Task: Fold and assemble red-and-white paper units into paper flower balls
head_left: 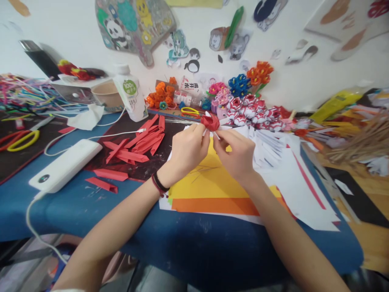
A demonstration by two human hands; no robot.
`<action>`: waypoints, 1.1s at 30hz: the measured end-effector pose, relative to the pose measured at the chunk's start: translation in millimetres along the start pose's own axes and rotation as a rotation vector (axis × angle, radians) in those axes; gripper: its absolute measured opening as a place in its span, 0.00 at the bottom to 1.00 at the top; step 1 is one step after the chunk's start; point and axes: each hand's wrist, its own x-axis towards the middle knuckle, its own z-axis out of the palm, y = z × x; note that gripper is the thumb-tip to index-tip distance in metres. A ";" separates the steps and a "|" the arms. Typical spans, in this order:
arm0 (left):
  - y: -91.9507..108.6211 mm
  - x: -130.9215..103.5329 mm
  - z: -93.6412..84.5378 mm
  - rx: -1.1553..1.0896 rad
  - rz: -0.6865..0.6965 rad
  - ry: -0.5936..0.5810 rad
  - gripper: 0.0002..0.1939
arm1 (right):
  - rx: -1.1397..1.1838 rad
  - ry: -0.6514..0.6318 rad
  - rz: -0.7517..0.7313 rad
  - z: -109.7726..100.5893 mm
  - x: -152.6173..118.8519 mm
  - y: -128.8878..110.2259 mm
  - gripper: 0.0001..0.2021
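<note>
A red and white paper flower (210,121) is held up between my two hands, above a stack of coloured paper. My left hand (191,147) pinches its left side, with the fingers closed. On the right side of the flower, the thumb and fingers of my right hand (236,151) are closed on its pale lower petals. Below lies yellow paper (209,182) with a few thin wires on it, over an orange sheet (212,205). Left of my left hand is a loose pile of folded red paper strips (133,148).
Finished red and white flowers (255,111) stand behind my right hand. White paper strips (267,148) lie to the right. A white power bank (67,166), scissors (22,140) and a white bottle (131,95) are on the left.
</note>
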 end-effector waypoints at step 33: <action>-3.3 0.1 0.2 0.141 0.362 0.068 0.13 | 0.025 0.088 0.279 -9.0 7.2 -1.2 0.11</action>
